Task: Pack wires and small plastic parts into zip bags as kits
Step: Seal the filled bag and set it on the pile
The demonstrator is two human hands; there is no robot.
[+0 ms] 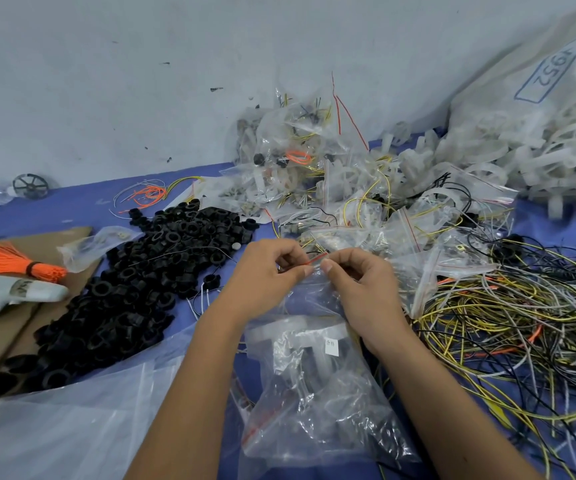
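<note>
Crumpled clear plastic zip bags (317, 386) nearest, heaped on the blue surface (72, 206) between both forearms. Just beyond, left hand (262, 275) and right hand (359, 282) thumb-to-thumb, fingers (291, 252) curled, pinching the red-striped mouth of a small clear zip bag (314, 289) held above the heap. Left, a pile of black plastic rings (141, 282); right, tangled yellow, black and grey wires (515, 317); farther back, filled clear kit bags (314, 174) against the pale wall (141, 81).

The large white sack (535, 98) reads "1952".
</note>
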